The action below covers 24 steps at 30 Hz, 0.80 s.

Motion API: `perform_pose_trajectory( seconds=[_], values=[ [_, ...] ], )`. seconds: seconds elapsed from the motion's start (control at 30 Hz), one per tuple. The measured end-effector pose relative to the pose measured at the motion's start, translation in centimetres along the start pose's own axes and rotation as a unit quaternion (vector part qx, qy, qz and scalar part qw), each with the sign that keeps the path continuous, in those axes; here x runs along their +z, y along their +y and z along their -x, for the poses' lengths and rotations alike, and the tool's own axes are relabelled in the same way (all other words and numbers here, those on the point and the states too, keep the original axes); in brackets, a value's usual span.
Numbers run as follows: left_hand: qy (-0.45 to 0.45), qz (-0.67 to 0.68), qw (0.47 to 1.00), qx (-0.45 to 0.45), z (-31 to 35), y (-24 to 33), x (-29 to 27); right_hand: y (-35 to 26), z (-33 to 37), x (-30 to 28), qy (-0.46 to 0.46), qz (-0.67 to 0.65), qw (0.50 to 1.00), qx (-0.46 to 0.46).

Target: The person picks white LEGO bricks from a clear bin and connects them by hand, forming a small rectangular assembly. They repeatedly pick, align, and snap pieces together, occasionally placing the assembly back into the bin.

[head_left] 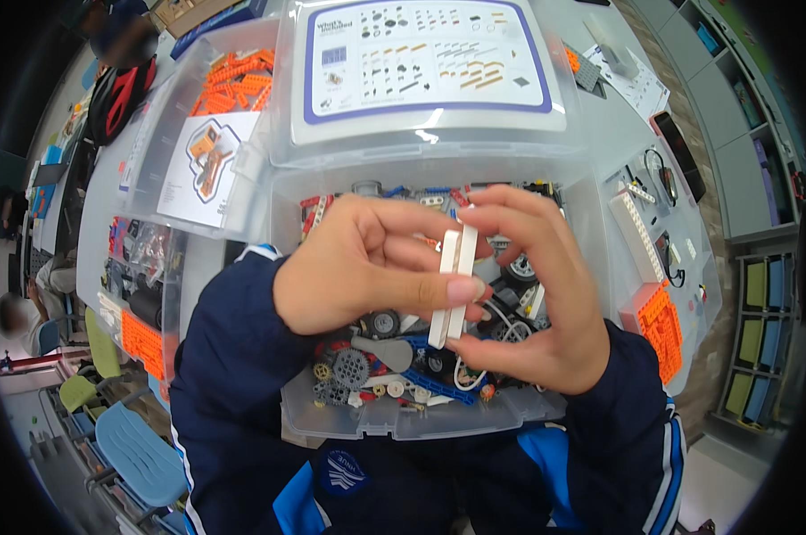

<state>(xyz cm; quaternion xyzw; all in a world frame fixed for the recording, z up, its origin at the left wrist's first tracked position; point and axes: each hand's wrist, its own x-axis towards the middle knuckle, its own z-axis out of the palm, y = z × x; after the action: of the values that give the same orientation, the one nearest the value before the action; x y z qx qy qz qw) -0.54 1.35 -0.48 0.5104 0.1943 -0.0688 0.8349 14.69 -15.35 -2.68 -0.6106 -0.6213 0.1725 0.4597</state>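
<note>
Two white toy beams [467, 251], lying side by side with a narrow groove between them, stand nearly upright above the bin. My left hand [358, 263] grips them, its thumb pressed across their front and its other fingers behind. My right hand [550, 294] pinches their two ends, fingertips at the top and thumb at the bottom. Below is a clear plastic bin [421, 424] of mixed building pieces. In it I see grey gears [350, 367], a black wheel [383, 323], blue beams [438, 385] and a white cable [461, 370]. My hands hide the bin's middle.
Behind the bin, its clear lid [287, 134] stands raised over a printed parts sheet [429, 62]. A clear box with orange pieces [233, 85] is at the left. On the right are a white beam frame [635, 236], an orange block [660, 330] and a phone [679, 147].
</note>
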Motion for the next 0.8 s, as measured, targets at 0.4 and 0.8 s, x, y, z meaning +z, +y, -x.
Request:
perform_pose_trajectory(
  seconds=[0.4,0.8],
  values=[
    [0.030,-0.022,0.997,0.061,-0.1,-0.5,0.6,0.3,0.3,0.3,0.005,0.012,0.999,-0.033],
    [0.175,0.033,0.944,0.279,-1.0,-1.4,-1.4,0.6,0.1,1.4,-0.082,0.251,0.963,-0.046]
  ],
)
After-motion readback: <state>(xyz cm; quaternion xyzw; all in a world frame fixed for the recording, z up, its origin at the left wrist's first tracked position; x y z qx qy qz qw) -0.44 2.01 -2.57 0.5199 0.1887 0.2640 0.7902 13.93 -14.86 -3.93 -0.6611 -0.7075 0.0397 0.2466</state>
